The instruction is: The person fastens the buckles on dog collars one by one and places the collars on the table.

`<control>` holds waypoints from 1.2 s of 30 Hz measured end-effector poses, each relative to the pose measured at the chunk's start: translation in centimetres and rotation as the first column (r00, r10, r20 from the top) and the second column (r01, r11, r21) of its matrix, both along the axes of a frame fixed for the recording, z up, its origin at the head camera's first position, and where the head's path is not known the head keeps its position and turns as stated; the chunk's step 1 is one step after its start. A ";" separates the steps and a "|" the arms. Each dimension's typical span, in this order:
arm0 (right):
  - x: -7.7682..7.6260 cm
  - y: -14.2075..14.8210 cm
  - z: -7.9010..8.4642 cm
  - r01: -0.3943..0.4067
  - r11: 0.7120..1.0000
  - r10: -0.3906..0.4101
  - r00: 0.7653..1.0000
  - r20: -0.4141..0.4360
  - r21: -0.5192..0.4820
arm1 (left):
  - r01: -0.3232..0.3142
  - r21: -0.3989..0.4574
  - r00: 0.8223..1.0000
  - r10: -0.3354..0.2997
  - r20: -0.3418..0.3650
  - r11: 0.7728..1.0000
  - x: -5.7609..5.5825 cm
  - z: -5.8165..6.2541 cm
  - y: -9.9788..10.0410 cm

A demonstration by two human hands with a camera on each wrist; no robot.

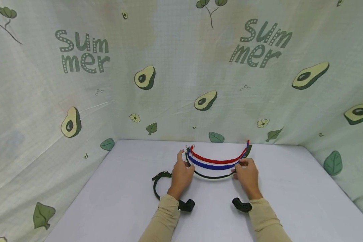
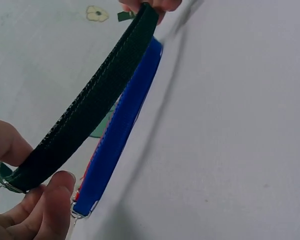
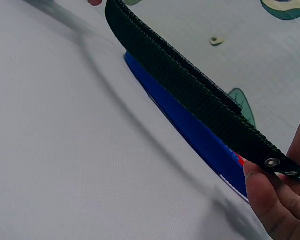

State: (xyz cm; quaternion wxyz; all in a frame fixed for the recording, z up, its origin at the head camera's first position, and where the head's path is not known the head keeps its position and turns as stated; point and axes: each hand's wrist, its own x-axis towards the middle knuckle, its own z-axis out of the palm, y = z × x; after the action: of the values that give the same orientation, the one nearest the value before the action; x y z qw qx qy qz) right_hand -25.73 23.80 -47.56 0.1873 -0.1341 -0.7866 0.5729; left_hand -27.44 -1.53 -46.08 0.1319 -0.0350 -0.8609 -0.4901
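Observation:
My left hand (image 1: 182,173) pinches the ring end of a dark green collar (image 2: 90,107), a stitched webbing strap. My right hand (image 1: 247,173) pinches its other end, where metal eyelets (image 3: 273,162) show. Between the hands the collar sags in a shallow curve, raised off the table. Just beyond it a blue collar (image 1: 213,167) and a red collar (image 1: 219,161) curve alongside. In the left wrist view, the blue collar's metal ring lies near my left fingertips. Whether either hand also grips the blue or red collar is hidden.
Left of my left hand, a dark looped strap (image 1: 155,188) lies on the white table (image 1: 124,208). A cloth (image 1: 175,124) printed with avocados and leaves hangs behind and at both sides. Black devices (image 1: 186,205) sit at my wrists.

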 end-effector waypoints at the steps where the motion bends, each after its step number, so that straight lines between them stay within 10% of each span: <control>1: 0.0 0.0 0.0 0.005 1.000 -0.005 1.000 -0.004 -0.003 | 0.009 0.023 1.000 -0.009 0.016 1.000 0.0 0.0 0.0; 13: 0.2 -0.1 0.0 -0.015 0.999 0.013 0.999 0.039 0.046 | 0.024 0.252 0.987 -0.062 0.145 0.967 -0.1 0.2 -0.1; 23: 0.2 -0.6 0.2 0.001 1.000 -0.001 1.000 0.015 0.014 | 0.004 0.549 0.978 -0.118 0.172 0.836 -0.3 0.6 -0.4; 36: 1.0 -0.9 0.2 -0.045 0.986 0.042 0.999 -0.021 -0.160 | -0.042 0.506 0.994 -0.015 0.108 0.862 0.0 0.9 -0.5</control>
State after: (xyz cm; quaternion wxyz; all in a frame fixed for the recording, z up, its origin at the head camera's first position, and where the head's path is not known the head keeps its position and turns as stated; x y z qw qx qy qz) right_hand -24.72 22.91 -47.36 0.1704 -0.1266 -0.7390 0.6394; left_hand -27.42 -2.06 -45.18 0.0932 0.0337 -0.7078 -0.6994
